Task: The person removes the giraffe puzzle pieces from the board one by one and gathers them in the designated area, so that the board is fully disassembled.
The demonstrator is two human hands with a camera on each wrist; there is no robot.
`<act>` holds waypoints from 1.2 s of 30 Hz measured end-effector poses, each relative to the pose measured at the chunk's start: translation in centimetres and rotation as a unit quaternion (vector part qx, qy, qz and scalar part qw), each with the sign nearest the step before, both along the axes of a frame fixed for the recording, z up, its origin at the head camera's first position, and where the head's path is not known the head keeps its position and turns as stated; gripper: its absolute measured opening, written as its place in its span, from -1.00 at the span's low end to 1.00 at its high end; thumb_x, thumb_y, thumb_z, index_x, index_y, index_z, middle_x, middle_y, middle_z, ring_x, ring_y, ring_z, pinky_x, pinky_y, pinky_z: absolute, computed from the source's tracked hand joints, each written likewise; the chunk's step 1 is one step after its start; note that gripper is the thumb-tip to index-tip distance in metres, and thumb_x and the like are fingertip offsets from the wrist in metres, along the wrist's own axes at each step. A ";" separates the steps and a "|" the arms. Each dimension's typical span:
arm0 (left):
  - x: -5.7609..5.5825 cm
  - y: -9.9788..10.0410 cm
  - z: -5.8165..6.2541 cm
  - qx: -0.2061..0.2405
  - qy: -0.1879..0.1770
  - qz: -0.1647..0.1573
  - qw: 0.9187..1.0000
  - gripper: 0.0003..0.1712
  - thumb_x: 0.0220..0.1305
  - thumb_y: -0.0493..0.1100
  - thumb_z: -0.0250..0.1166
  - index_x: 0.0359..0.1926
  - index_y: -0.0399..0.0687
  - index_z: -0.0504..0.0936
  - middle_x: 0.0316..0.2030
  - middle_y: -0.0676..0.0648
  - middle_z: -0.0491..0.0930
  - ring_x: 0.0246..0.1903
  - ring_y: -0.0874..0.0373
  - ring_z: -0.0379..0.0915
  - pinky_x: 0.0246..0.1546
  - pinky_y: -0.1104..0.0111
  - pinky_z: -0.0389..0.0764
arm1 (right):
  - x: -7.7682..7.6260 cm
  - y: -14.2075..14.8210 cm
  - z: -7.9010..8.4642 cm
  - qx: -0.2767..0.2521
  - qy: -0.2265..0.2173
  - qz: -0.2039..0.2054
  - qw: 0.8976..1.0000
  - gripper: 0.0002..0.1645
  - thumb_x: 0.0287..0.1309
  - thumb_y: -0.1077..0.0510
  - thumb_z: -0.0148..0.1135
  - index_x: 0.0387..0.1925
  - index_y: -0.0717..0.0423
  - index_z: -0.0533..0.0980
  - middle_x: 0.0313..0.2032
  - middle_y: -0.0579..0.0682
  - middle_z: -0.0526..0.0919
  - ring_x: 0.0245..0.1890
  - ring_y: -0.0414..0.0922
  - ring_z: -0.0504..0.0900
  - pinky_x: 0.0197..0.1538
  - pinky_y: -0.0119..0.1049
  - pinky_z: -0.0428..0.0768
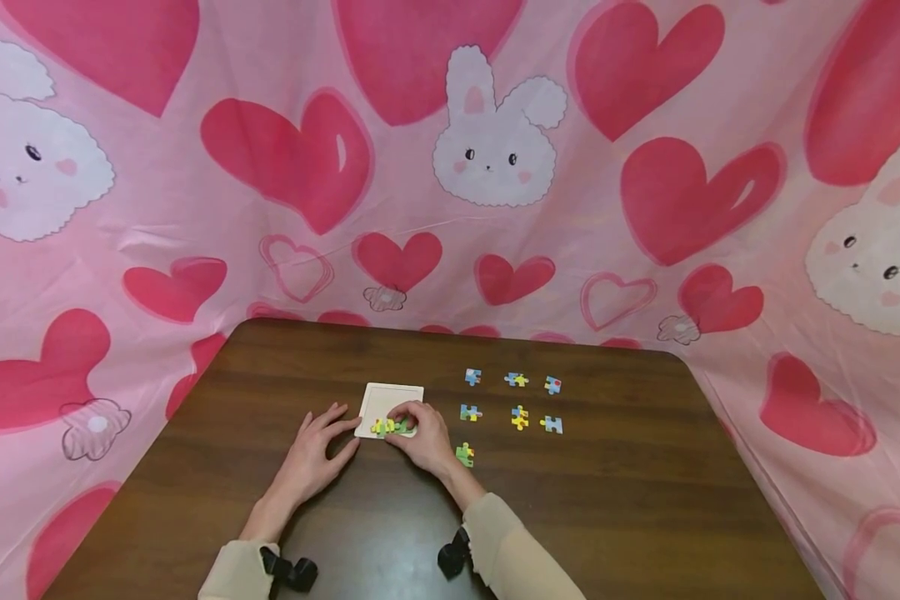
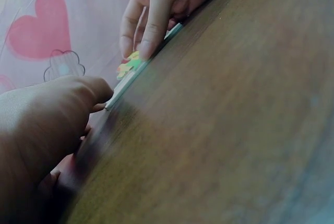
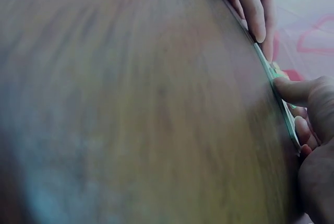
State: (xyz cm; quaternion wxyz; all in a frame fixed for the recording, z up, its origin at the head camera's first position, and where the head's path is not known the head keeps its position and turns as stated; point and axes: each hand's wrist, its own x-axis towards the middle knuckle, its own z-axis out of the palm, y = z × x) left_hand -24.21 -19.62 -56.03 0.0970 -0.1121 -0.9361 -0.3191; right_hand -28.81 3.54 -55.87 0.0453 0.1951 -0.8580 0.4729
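A square white puzzle tray (image 1: 378, 400) lies on the table at the middle left. Along its lower edge sit green and yellow jigsaw pieces (image 1: 378, 427), partly covered by my right hand (image 1: 427, 442). That hand pinches a green puzzle piece (image 1: 401, 426) between thumb and fingers, low over the tray's bottom right part. My left hand (image 1: 317, 457) rests at the tray's left side, fingers spread and fairly straight, fingertips touching the frame. In the left wrist view, the yellow and green pieces (image 2: 129, 66) show just under the right fingertips. The right wrist view mostly hides them behind the thumb.
Several loose jigsaw pieces, such as a yellow one (image 1: 520, 417) and a blue one (image 1: 552, 424), lie spaced out right of the tray. A green piece (image 1: 465, 454) is close to the right wrist. Pink heart-patterned cloth (image 1: 405, 183) hangs around the brown table (image 1: 607, 500).
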 end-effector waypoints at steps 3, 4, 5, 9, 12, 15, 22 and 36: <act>0.0 0.0 0.0 0.001 -0.002 0.002 1.000 -0.55 0.41 -0.14 0.51 0.27 -0.13 0.79 0.46 -0.38 0.57 0.60 -0.37 0.34 0.64 -0.44 0.04 | 0.0 -0.1 0.0 -0.002 -0.003 -0.003 1.000 -0.68 0.06 0.18 0.72 -0.14 0.06 0.77 -0.28 0.01 0.77 -0.32 -0.25 0.50 -0.09 -0.42 0.37; 0.0 0.0 0.0 0.001 -0.002 0.003 1.000 -0.55 0.41 -0.15 0.51 0.27 -0.13 0.79 0.46 -0.38 0.57 0.60 -0.37 0.34 0.64 -0.44 0.04 | 0.0 -0.1 0.0 -0.002 -0.004 -0.004 1.000 -0.68 0.07 0.17 0.72 -0.13 0.06 0.77 -0.28 0.01 0.77 -0.32 -0.26 0.50 -0.11 -0.43 0.37; 0.0 0.0 0.0 0.001 -0.002 0.004 1.000 -0.55 0.41 -0.15 0.51 0.27 -0.13 0.79 0.46 -0.37 0.57 0.60 -0.36 0.34 0.64 -0.44 0.04 | 0.0 -0.1 0.0 -0.002 -0.004 -0.006 1.000 -0.68 0.07 0.17 0.72 -0.13 0.06 0.78 -0.28 0.01 0.78 -0.32 -0.27 0.49 -0.11 -0.44 0.37; 0.1 0.1 0.0 0.003 -0.005 0.004 1.000 -0.56 0.42 -0.16 0.50 0.27 -0.13 0.79 0.46 -0.38 0.57 0.60 -0.36 0.34 0.64 -0.44 0.04 | 0.1 0.0 -0.1 -0.003 -0.015 -0.011 1.000 -0.67 0.07 0.16 0.73 -0.13 0.05 0.78 -0.29 0.00 0.77 -0.34 -0.34 0.44 -0.13 -0.43 0.36; 0.2 0.1 -0.1 0.004 -0.010 0.005 1.000 -0.56 0.42 -0.16 0.50 0.28 -0.12 0.79 0.46 -0.38 0.57 0.60 -0.36 0.33 0.65 -0.44 0.04 | 0.2 0.0 -0.1 -0.006 -0.030 -0.013 0.999 -0.66 0.08 0.15 0.73 -0.12 0.05 0.76 -0.28 0.00 0.77 -0.34 -0.36 0.42 -0.12 -0.43 0.35; 0.3 0.0 -0.2 0.003 -0.013 0.007 1.000 -0.56 0.42 -0.17 0.50 0.28 -0.11 0.79 0.46 -0.37 0.57 0.60 -0.36 0.33 0.65 -0.44 0.03 | 0.3 0.0 0.0 -0.009 -0.042 -0.012 0.999 -0.65 0.09 0.14 0.72 -0.10 0.03 0.74 -0.27 0.00 0.77 -0.34 -0.38 0.41 -0.11 -0.45 0.34; 0.0 0.2 -0.1 0.002 -0.004 0.003 1.000 -0.56 0.42 -0.16 0.50 0.28 -0.11 0.79 0.46 -0.37 0.58 0.60 -0.36 0.34 0.64 -0.44 0.05 | 0.2 0.1 0.0 -0.034 -0.040 -0.011 0.999 -0.65 0.09 0.19 0.71 -0.10 0.06 0.74 -0.30 0.03 0.75 -0.37 -0.38 0.43 -0.17 -0.47 0.37; -0.1 0.1 -0.2 -0.001 -0.014 0.008 1.000 -0.55 0.43 -0.15 0.50 0.30 -0.08 0.78 0.47 -0.35 0.57 0.61 -0.35 0.32 0.66 -0.42 0.03 | -0.4 0.3 0.4 -0.156 -0.062 0.008 0.986 -0.66 0.11 0.35 0.67 -0.07 0.30 0.74 -0.36 0.30 0.61 -0.42 -0.35 0.40 -0.30 -0.55 0.36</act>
